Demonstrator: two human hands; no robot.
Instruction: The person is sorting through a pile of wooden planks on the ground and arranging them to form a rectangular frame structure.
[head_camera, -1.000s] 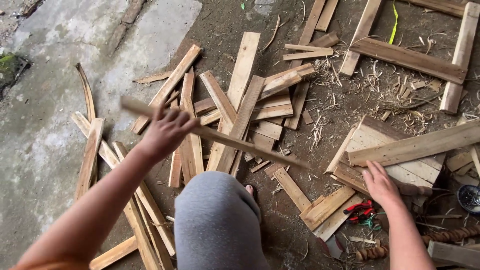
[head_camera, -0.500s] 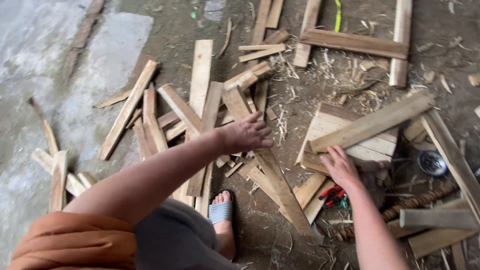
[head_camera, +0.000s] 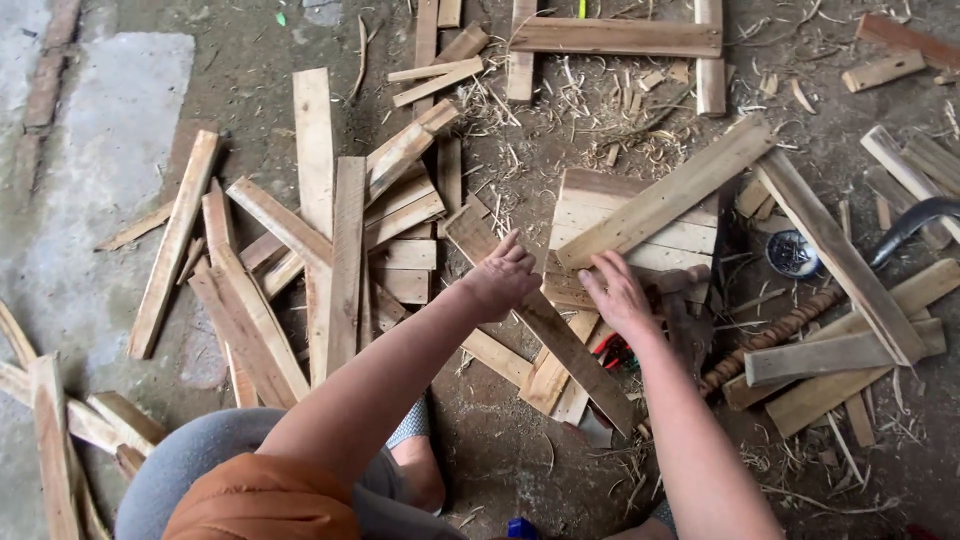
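Though under left grip (head_camera: 505, 275), dark plank (head_camera: 545, 320)

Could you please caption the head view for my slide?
Both hands, left hand and right hand, rest on a long plank among scattered wood.

bare forearms, an orange sleeve at the left shoulder — grey trousers, a patterned slipper.

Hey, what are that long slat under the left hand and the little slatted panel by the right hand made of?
The long brown slat under the left hand looks like rough-sawn, unfinished wood: visible grain, dull surface. The pale slatted panel by the right hand seems lighter bare wood, with board seams showing and shavings scattered around it.
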